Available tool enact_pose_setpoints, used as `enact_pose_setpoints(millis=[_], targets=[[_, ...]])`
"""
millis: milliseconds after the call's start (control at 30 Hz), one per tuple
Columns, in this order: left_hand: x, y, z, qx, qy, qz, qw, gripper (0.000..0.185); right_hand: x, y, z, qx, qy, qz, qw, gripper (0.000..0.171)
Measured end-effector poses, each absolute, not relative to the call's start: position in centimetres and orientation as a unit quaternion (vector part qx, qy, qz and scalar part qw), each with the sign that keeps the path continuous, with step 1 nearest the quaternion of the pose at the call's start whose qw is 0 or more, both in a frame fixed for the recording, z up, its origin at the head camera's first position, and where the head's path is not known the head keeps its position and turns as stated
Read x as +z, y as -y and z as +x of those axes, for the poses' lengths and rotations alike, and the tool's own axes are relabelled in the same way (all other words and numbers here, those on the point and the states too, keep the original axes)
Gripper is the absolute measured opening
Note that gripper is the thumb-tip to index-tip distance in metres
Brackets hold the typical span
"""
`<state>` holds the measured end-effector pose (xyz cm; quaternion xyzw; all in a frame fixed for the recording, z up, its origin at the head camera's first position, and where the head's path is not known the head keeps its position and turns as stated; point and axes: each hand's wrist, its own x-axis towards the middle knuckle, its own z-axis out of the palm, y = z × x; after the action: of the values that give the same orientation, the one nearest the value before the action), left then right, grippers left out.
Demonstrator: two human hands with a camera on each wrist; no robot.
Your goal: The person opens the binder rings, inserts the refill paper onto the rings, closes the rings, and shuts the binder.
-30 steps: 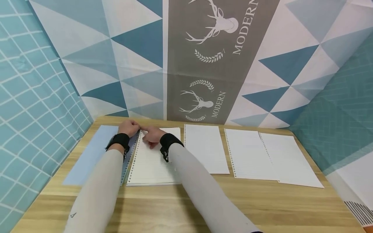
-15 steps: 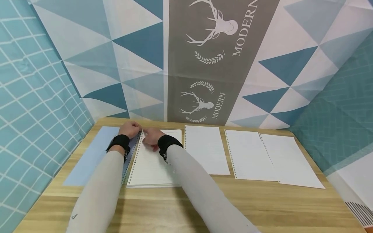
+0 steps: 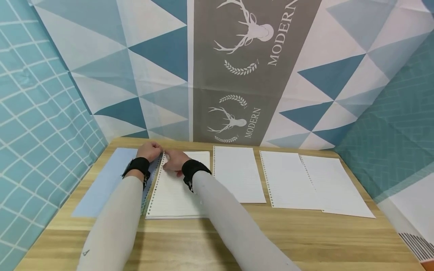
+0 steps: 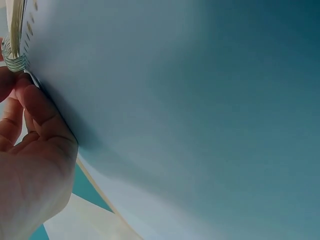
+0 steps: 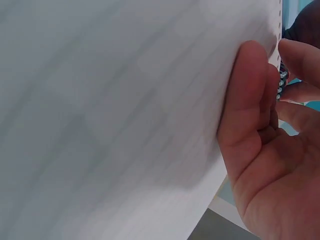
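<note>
On the left of the table lies a loose-leaf binder with a bluish translucent cover (image 3: 101,184) and a stack of hole-punched lined paper (image 3: 171,199) beside it. Clear rings (image 4: 16,61) run between cover and stack. My left hand (image 3: 149,151) lies over the cover's far end, its fingertips pinching the end of the rings in the left wrist view. My right hand (image 3: 175,160) is over the stack's far left corner. In the right wrist view its thumb and fingers close round the ring spine (image 5: 282,82), while the outer fingers (image 5: 247,82) rest along the paper.
Right of the stack lie a single punched sheet (image 3: 237,175) and two overlapping sheets, one lined (image 3: 289,180) and one farther right (image 3: 339,186). A patterned cloth wall (image 3: 162,94) stands behind the wooden table (image 3: 271,237).
My right hand has shifted slightly left and turned, its lower fingers drawing in toward the spine. My left hand stays at the same end of the rings. The papers lie as before.
</note>
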<state>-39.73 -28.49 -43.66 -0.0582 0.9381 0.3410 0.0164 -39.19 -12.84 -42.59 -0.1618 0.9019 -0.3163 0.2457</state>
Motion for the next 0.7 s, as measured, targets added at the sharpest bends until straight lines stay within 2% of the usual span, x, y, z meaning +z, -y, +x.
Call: enact_pose_setpoints(millis=[300, 700], targets=[[-44.05, 28.63, -40.01, 0.315, -0.948, -0.046, 0.023, 0.037, -42.77, 12.99, -38.72, -0.281, -0.912, -0.171, 0.244, 0.077], [-44.13, 28.71, -40.16, 0.302, -0.953, -0.021, 0.015, 0.024, -43.2, 13.1, -39.56, -0.27, -0.916, -0.176, 0.241, 0.073]])
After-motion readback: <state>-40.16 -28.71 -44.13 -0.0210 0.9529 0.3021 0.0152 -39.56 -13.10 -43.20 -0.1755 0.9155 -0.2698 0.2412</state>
